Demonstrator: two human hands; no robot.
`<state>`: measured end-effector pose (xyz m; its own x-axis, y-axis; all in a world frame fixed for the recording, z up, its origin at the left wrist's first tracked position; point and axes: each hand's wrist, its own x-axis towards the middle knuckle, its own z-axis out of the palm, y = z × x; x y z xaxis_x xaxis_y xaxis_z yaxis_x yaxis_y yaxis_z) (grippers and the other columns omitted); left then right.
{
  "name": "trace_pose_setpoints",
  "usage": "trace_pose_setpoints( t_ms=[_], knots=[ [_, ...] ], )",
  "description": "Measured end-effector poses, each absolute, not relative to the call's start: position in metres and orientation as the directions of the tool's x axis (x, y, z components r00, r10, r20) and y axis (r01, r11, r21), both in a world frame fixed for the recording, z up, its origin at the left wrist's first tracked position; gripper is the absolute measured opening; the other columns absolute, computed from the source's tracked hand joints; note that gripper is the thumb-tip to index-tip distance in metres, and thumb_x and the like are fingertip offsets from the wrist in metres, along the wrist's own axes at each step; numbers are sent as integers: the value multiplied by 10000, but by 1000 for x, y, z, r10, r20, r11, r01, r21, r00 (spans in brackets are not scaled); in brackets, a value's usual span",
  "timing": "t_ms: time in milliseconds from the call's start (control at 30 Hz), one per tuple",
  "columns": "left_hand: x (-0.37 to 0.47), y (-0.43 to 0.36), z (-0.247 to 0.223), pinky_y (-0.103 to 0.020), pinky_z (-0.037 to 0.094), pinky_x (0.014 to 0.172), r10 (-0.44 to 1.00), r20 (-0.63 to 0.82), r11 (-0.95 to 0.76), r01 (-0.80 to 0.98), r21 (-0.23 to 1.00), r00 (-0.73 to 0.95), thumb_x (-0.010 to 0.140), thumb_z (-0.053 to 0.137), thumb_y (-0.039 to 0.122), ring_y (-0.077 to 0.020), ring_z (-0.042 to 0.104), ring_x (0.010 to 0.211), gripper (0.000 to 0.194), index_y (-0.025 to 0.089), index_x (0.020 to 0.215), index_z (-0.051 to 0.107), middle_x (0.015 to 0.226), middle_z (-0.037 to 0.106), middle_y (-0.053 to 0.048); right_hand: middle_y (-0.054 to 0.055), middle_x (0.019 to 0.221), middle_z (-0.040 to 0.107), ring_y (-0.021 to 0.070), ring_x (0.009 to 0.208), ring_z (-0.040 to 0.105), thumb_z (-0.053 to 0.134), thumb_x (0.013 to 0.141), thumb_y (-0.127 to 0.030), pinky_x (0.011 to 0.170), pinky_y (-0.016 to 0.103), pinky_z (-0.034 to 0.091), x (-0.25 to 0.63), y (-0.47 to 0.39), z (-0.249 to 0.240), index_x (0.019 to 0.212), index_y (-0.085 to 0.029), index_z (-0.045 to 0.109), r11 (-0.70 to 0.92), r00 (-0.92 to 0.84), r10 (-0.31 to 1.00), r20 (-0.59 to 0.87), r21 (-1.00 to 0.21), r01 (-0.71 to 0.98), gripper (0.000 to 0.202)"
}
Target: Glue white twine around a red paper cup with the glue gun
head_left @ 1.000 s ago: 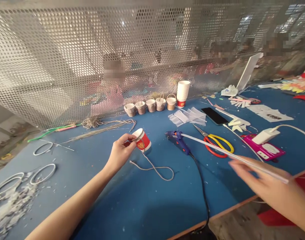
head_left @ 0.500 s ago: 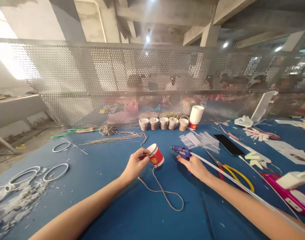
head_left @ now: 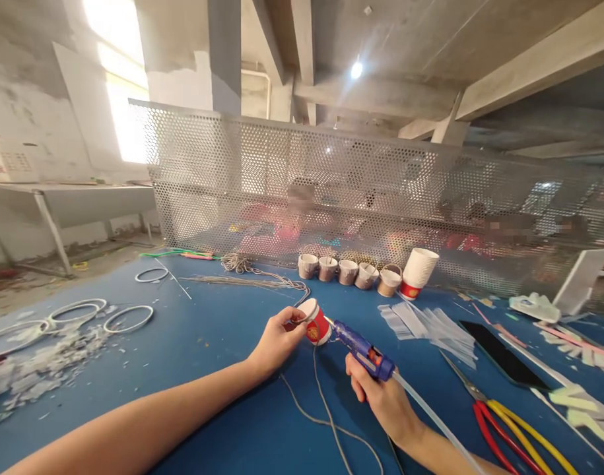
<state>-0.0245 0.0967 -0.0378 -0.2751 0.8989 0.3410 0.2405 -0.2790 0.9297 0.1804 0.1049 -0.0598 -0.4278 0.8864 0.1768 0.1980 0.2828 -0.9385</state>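
My left hand pinches the rim of a small red and white paper cup, which is tilted on its side. A thin cord hangs from the cup and loops over the blue table. My right hand is wrapped round the handle of a blue glue gun, with a long clear glue stick coming out of its back. The gun's nozzle is at the cup's right side; whether it touches cannot be made out.
Several small cord-handled cups and a stack of paper cups stand at the back. White strips, a phone and red-yellow scissors lie right. Rings and scraps lie left.
The glue gun has moved from beside the cup up to its side, now angled with the nozzle towards the upper left. The whole view has turned left.
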Motion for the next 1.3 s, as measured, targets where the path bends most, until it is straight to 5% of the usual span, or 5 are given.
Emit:
trace_pose_setpoints(
  t_ms=[500, 833, 1300],
  knots=[
    [-22, 94, -40, -208, 433, 551, 888, 394, -319, 296, 900, -238, 683, 598, 287, -117, 515, 590, 121, 175, 648, 571, 618, 567, 26, -67, 509, 382, 97, 451, 392, 510, 828, -566, 457, 217, 380, 176, 103, -62, 665, -214, 431, 289, -418, 890, 181, -933, 213, 396],
    [-21, 92, -43, -211, 454, 595, 878, 430, -343, 352, 871, -210, 709, 576, 262, -113, 514, 606, 101, 175, 661, 555, 634, 551, 33, -45, 509, 431, 111, 458, 428, 466, 866, -503, 470, 226, 399, 174, 104, -58, 645, -214, 448, 556, -442, 801, 405, -778, 294, 364],
    [-23, 91, -40, -217, 390, 576, 911, 367, -298, 311, 903, -191, 692, 550, 272, -111, 471, 584, 105, 176, 650, 539, 608, 519, 40, -52, 501, 379, 103, 440, 395, 481, 851, -529, 432, 216, 376, 175, 108, -66, 649, -220, 429, 509, -477, 810, 341, -813, 284, 373]
  ],
)
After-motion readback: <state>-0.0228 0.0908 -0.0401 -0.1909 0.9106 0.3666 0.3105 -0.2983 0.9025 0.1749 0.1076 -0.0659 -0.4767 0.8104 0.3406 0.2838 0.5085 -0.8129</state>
